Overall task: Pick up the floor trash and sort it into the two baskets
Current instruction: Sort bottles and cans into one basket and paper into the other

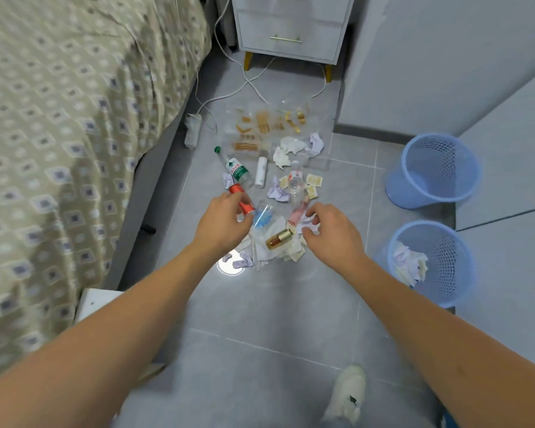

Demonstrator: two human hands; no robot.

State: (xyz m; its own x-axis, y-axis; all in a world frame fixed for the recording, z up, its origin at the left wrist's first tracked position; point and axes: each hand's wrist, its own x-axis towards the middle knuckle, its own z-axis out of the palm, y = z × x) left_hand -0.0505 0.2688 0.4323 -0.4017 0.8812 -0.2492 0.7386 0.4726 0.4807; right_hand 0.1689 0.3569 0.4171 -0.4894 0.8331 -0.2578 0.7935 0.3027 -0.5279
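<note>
A: Sorting looks barely begun; most of the floor trash (269, 180) lies ahead of both hands, by my judgement far more left than done.

B: What sits in the baskets?

A: Off to the right of the right hand (334, 233), the nearer basket (433, 264) holds crumpled paper; the farther basket (436, 171) shows nothing inside that I can see.

B: And the hands?

A: The left hand (223, 223) curls around a red can (241, 199); the right hand pinches a crumpled paper scrap (308, 222); between them lie a gold-capped bottle (279, 238) and a clear cup (262, 215); beyond the fingertips, a green-labelled bottle (233, 168), a white tube (261, 172) and more paper wads (297, 148) wait.
</note>
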